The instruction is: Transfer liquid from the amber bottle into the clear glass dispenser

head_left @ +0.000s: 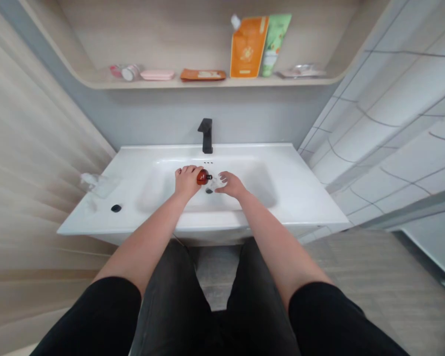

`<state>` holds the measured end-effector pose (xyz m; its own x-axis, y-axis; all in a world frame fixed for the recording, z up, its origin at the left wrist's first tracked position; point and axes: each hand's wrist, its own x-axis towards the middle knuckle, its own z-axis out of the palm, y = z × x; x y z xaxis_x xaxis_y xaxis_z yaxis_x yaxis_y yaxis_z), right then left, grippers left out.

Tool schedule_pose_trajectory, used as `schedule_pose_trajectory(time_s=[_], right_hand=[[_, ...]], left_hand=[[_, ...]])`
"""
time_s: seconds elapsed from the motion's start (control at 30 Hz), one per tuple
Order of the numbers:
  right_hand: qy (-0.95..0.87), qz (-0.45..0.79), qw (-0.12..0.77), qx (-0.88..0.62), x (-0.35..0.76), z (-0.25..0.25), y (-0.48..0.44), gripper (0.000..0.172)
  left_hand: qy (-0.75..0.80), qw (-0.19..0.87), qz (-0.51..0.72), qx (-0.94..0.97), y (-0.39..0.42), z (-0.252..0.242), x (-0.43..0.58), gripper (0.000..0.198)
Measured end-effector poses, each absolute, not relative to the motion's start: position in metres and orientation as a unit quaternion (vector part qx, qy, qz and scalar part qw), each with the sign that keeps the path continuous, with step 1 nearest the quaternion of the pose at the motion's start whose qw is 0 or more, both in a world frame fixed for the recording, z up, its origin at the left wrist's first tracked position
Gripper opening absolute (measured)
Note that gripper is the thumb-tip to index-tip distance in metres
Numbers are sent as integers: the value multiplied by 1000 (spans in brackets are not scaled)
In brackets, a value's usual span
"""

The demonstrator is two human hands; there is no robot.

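Both my arms reach into a white sink (pixel 282 183) below a black tap (pixel 206 134). My left hand (pixel 187 180) is closed round a small dark-red bottle (pixel 203 176) with a black neck that points to the right. My right hand (pixel 230 184) is just right of the bottle, fingers curled near its neck and near something pale and wet that I cannot make out. The drain hole (pixel 209 191) lies between the two hands.
A small black cap or plug (pixel 115 208) and a clear wrapper (pixel 98 183) lie on the sink's left ledge. The shelf (pixel 207 83) above carries an orange pouch (pixel 247 47), a green pouch (pixel 275 43), a pink case (pixel 157 74) and other small items. Tiled wall stands at the right.
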<state>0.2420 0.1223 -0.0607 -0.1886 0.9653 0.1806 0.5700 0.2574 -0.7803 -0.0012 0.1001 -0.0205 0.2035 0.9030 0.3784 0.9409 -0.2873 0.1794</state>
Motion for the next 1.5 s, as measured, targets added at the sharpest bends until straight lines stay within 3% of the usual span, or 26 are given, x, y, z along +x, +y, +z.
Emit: schedule_pose_trajectory(time_s=[1.5], right_hand=[[-713, 292, 329, -546, 241, -60, 123, 75]], left_hand=[[-593, 44, -205, -778, 98, -16, 0, 63]])
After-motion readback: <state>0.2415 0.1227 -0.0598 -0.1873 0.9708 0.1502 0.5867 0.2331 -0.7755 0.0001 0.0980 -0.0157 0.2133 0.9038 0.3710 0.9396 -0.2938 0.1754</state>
